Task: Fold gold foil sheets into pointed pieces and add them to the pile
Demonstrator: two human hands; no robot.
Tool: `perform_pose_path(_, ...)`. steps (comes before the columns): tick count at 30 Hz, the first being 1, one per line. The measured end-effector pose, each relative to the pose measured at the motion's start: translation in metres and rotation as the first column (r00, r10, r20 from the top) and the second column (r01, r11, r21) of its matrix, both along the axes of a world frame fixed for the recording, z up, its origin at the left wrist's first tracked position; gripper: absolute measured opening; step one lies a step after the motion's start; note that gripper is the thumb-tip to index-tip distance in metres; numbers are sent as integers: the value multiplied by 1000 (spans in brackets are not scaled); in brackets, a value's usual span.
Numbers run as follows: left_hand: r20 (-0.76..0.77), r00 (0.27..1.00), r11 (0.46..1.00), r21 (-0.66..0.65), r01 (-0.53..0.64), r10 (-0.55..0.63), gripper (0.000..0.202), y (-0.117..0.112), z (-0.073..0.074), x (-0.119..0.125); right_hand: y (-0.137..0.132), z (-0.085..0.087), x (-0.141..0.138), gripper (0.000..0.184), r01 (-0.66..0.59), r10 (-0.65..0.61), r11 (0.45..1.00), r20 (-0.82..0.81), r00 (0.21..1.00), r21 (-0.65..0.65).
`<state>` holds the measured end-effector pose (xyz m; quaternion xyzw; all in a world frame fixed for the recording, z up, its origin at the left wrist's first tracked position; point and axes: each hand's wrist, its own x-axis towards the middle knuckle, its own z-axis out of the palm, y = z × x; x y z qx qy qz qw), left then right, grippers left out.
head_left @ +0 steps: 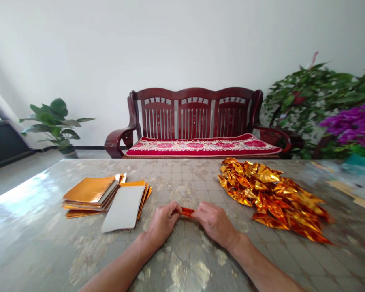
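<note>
Between my hands, just over the table, is a small folded piece of orange-gold foil paper [187,212]. My left hand [165,219] pinches its left end and my right hand [214,223] pinches its right end; the fingers cover both ends. Left of my left hand lie stacks of flat foil sheets: one shows a gold face [89,190], the other a grey-white back [124,207] with gold edges. To the right of my right hand spreads a heap of folded, pointed gold foil pieces [270,194].
A patterned, glossy cover lies over the table [185,263]. Clear plastic and papers [352,182] sit at its right side. Beyond the table's far edge stand a dark red wooden bench [194,117], a potted plant [56,121] and purple flowers [355,123].
</note>
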<state>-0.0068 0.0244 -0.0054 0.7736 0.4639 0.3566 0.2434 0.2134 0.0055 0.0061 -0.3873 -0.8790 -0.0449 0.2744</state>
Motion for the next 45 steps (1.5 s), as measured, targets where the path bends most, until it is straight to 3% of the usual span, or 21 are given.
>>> perform_pose_path(9, -39, 999, 995, 101, 9, -5, 17, 2, 6, -6, -1, 1, 0, 29, 13, -12, 1000, -34, 999, 23)
perform_pose_path(13, -74, 995, 992, 106, 74, -66, 14, 4, 5, -8, 0, 1, 1, 26, 2, -3, 1000, -47, 999, -19)
perform_pose_path(20, -32, 983, 975, 125, 181, -179, 15, 4, 5, -5, 3, -2, 0, 21, -75, 48, 992, -242, 969, -105)
perform_pose_path(29, 76, 987, 988, 78, 137, -143, 15, 2, 8, -1, 0, -1, -5, 16, -134, 57, 979, -420, 906, -155)
perform_pose_path(45, 89, 974, 977, 75, 201, -207, 17, -1, 8, 2, -2, 0, -7, 17, -154, 77, 977, -436, 897, -145)
